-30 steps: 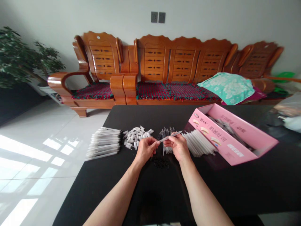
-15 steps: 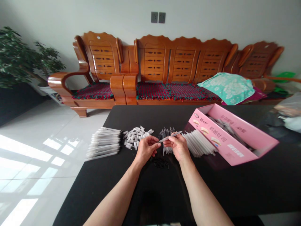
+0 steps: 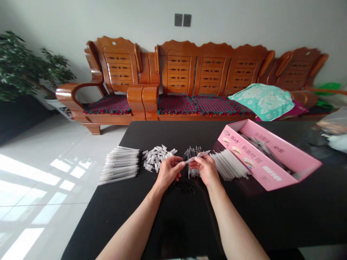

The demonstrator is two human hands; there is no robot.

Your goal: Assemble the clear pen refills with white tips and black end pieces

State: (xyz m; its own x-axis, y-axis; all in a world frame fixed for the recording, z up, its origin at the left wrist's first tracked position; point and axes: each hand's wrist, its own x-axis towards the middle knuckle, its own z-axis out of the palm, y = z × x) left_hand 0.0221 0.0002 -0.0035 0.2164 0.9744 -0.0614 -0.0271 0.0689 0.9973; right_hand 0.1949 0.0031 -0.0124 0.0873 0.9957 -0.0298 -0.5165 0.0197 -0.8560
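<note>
Between my two hands is a slim, whitish translucent pen barrel (image 3: 199, 155), tilted up to the right. My left hand (image 3: 168, 171) pinches its lower left end; my right hand (image 3: 206, 169) grips it farther along with thumb and fingers. Behind my hands lie dark-tipped pen refills (image 3: 193, 150), partly hidden. A loose heap of short white pen caps (image 3: 155, 156) is just left of my left hand. Small black pieces (image 3: 185, 187) lie below and between my hands. White pen barrels (image 3: 230, 165) are lined up right of my right hand.
A row of white pens with black ends (image 3: 120, 165) lies on the black table (image 3: 130, 220) at left. A pink box (image 3: 252, 159) with dark and grey items inside stands at right. Behind the table is a wooden bench (image 3: 179, 68); a potted plant (image 3: 35, 68) is far left.
My left thumb and fingers have shifted very slightly at the barrel's lower end. Otherwise both hands and the barrel stay in almost the same place.
</note>
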